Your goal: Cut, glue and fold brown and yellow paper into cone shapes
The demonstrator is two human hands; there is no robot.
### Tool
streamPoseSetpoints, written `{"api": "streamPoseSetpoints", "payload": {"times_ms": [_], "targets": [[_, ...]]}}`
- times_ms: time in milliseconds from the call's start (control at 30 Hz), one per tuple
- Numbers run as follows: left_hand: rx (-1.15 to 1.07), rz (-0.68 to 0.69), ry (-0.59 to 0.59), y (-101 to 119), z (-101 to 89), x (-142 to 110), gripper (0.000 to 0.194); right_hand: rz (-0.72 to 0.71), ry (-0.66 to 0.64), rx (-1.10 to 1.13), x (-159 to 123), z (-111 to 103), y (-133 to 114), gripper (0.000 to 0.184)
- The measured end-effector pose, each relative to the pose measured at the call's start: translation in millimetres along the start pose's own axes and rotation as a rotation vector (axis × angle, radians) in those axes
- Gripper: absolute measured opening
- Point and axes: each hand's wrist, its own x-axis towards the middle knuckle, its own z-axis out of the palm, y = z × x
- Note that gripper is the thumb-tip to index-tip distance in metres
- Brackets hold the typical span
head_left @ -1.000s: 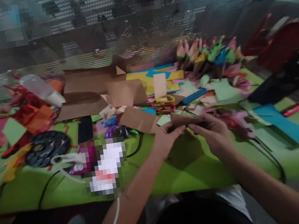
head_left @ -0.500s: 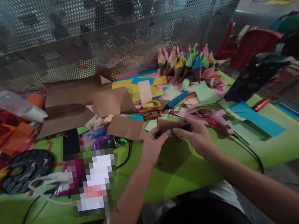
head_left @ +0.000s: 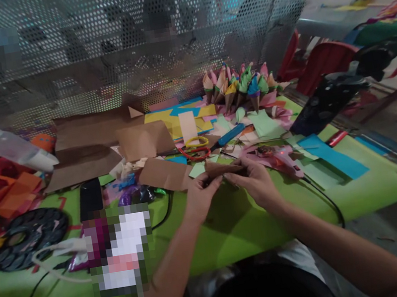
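Observation:
Both hands meet over the green table (head_left: 214, 246), fingers pinched on one piece of brown paper (head_left: 223, 166) that looks curled or folded. My left hand (head_left: 202, 194) grips its left side, and my right hand (head_left: 254, 178) its right; the thumbs nearly touch along the near edge. Just left of my left hand lies a flat brown paper piece (head_left: 165, 174). A pink glue gun (head_left: 281, 158) with a small red light rests to the right of my right hand. Beyond the hands are scissors with red and yellow handles (head_left: 195, 150) and a blue-handled tool (head_left: 232, 134).
Paper cones with coloured tops (head_left: 245, 86) stand at the back. A dark bottle (head_left: 321, 101) leans at the right. On the left are a black round palette (head_left: 32, 237), a clear bottle (head_left: 13, 147) and a blurred-out phone (head_left: 124, 250) with a white cable. A perforated metal screen (head_left: 94, 59) rises behind.
The view has shifted slightly, so the table's things sit a little left and lower. Both hands keep their hold on the brown paper, with the thumbs a touch closer together.

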Motion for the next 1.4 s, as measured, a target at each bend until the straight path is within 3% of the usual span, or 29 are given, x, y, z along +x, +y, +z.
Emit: {"api": "streamPoseSetpoints", "payload": {"times_ms": [1000,1400], "targets": [[-0.105,-0.054,0.109,10.9,3.8,0.6,0.034,-0.040,0.027,0.035,-1.0,-3.3,-4.9,0.021],[-0.043,0.033,0.115,9.9,1.1,0.7,0.027,-0.083,0.042,0.000,-2.0,-5.9,-7.9,0.016]]}}
